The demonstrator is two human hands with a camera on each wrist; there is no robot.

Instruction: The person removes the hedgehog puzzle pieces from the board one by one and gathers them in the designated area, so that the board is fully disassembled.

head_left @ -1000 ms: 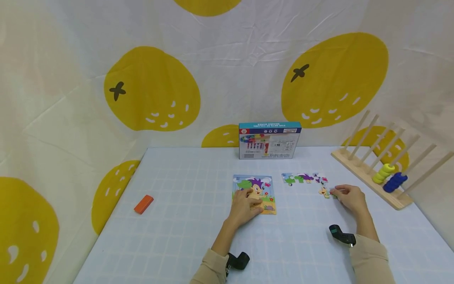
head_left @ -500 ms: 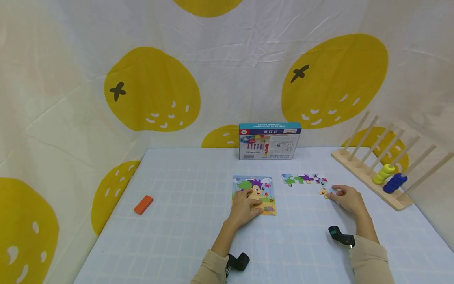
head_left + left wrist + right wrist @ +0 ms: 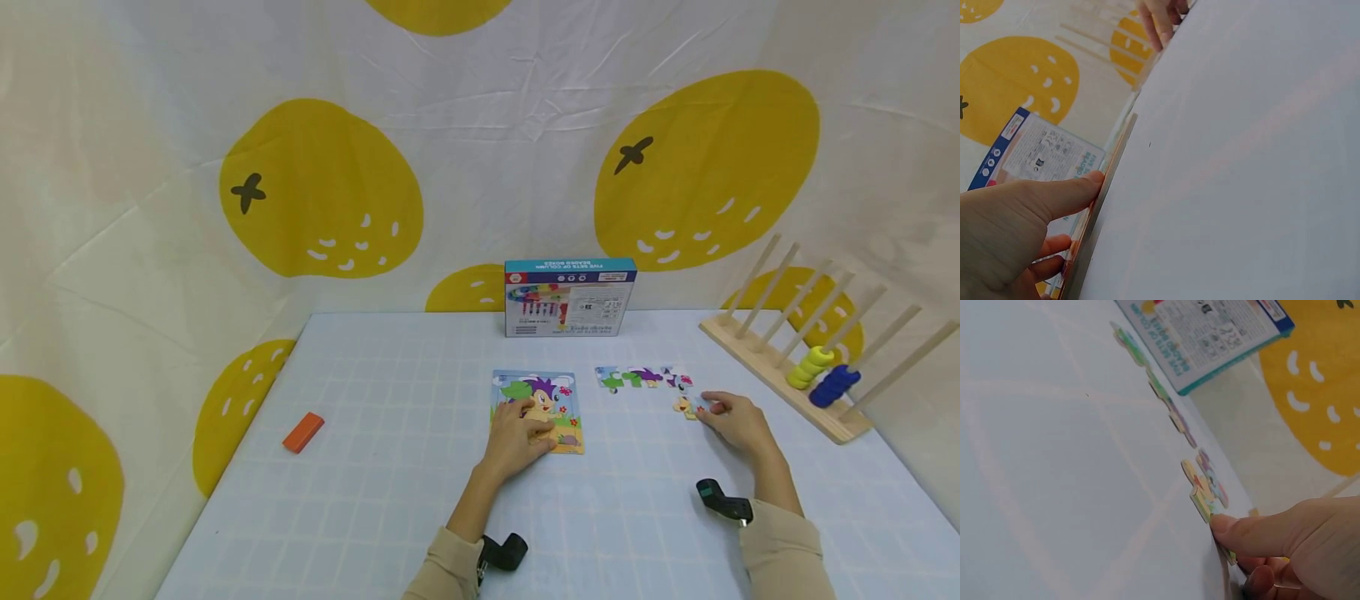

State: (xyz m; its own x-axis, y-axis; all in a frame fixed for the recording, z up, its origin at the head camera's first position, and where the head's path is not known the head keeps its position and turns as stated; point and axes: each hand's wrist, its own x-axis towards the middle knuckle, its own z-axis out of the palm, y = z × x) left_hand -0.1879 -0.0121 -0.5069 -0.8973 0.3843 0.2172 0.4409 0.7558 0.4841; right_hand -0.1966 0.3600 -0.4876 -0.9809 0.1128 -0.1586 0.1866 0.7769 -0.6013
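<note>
A puzzle board (image 3: 568, 400) with a purple-haired cartoon hedgehog lies flat on the table. My left hand (image 3: 516, 442) rests on its lower left part, fingers spread and slightly bent; in the left wrist view the thumb (image 3: 1075, 195) touches the board's near edge. To the right, my right hand (image 3: 738, 421) pinches a puzzle piece (image 3: 1230, 555) between thumb and fingers, low at the table. Just left of it lies a yellowish loose piece (image 3: 686, 407); whether the two touch or interlock, I cannot tell. Behind them is a row of puzzle pieces (image 3: 637, 377).
A bead-set box (image 3: 570, 300) stands at the back. On the right is a wooden peg rack (image 3: 787, 375) with yellow beads (image 3: 810, 368) and blue beads (image 3: 834, 386). An orange block (image 3: 303, 432) lies at the left.
My right hand has shifted slightly left with its puzzle piece, up to the yellowish piece, and its index finger has lifted outward. My left hand has stayed on the board.
</note>
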